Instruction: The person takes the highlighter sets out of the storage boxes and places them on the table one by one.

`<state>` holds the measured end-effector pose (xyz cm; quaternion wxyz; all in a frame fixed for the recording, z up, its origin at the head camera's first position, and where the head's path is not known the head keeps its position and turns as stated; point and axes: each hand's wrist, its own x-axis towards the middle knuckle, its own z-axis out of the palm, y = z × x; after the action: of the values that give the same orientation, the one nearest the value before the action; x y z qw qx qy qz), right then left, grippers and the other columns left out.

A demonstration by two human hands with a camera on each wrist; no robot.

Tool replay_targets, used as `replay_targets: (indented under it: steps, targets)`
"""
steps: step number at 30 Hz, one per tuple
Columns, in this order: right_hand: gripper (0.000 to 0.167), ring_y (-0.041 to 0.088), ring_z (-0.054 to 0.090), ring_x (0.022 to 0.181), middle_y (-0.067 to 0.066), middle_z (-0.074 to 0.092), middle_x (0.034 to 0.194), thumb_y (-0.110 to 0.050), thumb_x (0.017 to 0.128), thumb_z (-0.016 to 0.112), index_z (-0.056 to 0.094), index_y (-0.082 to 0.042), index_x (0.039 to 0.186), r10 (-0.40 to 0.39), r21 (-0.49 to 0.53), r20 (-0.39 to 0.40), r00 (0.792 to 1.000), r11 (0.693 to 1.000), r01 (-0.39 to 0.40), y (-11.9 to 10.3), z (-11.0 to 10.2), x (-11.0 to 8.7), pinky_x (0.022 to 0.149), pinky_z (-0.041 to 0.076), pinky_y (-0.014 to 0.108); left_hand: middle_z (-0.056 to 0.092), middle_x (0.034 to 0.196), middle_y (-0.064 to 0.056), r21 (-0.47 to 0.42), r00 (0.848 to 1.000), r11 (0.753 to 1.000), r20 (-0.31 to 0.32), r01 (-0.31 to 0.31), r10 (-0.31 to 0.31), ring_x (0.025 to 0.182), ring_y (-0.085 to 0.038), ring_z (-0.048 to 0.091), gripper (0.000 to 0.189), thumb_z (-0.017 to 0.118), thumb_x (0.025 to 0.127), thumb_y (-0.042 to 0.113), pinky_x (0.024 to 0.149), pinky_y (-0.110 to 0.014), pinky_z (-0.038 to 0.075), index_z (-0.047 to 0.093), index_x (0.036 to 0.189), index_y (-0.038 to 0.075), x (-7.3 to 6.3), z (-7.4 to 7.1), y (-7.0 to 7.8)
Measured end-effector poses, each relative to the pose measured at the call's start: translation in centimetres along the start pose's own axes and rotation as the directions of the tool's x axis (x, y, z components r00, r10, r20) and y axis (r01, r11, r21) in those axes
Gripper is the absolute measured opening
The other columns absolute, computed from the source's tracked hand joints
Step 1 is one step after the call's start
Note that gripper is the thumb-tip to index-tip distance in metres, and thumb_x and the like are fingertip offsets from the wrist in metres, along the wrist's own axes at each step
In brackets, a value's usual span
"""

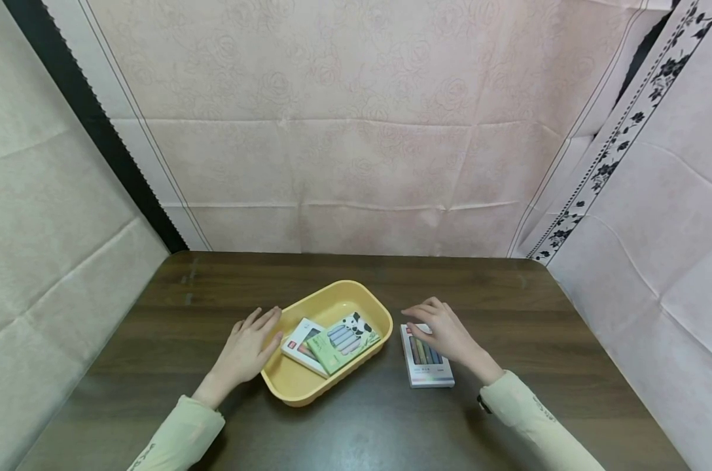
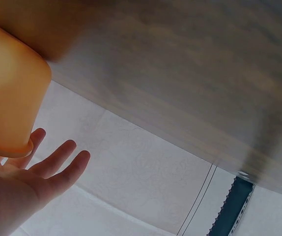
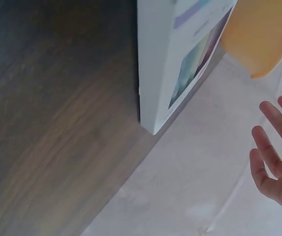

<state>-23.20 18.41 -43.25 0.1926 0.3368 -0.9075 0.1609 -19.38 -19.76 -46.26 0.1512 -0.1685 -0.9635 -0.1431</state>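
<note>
A yellow plastic basket (image 1: pixel 291 387) sits on the table with two flat boxes in it. On top lies a green box (image 1: pixel 338 347) with a panda picture and pastel sticks printed or showing on its front; it overlaps a white box (image 1: pixel 300 343). My left hand (image 1: pixel 247 347) is at the basket's left rim, fingers loosely extended. Right of the basket, a white box of coloured sticks (image 1: pixel 429 374) lies flat on the table, its window showing the sticks. My right hand (image 1: pixel 444 333) hovers over this box's far end, fingers spread and holding nothing.
The brown wooden table (image 1: pixel 226 275) extends to a far edge against a pale cloth backdrop (image 1: pixel 332 163). Cloth panels hang at the left and right sides, the right one with a black floral border (image 1: pixel 615 157).
</note>
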Motion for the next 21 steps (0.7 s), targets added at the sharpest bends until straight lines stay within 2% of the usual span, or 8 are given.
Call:
replay_targets:
  steps: [14, 21]
  targets:
    - [0.025, 0.012, 0.05, 0.086, -0.004, 0.067, 0.095, -0.018, 0.079, 0.065, 0.066, -0.014, 0.104, -0.067, 0.004, -0.052, 0.996, 0.998, 0.067, -1.0, -0.1, 0.2, 0.071, 0.042, 0.033, 0.044, 0.136, -0.01, 0.004, 1.0, 1.0, 0.021, 0.01, -0.01, 0.125, -0.038, 0.038, 0.048, 0.044, 0.091, 0.033, 0.091, -0.061, 0.033, 0.043, 0.133, 0.009, 0.0, -0.1, 0.0]
    - [0.027, 0.01, 0.049, 0.086, -0.004, 0.067, 0.096, -0.018, 0.08, 0.065, 0.065, -0.015, 0.106, -0.061, 0.02, -0.053, 0.997, 0.998, 0.062, -1.5, 0.0, 0.3, 0.07, 0.041, 0.031, 0.043, 0.137, -0.01, 0.002, 0.999, 1.0, 0.034, 0.011, -0.011, 0.125, -0.038, 0.037, 0.048, 0.043, 0.092, 0.035, 0.091, -0.062, 0.032, 0.043, 0.133, 0.009, 0.0, -0.1, 0.0]
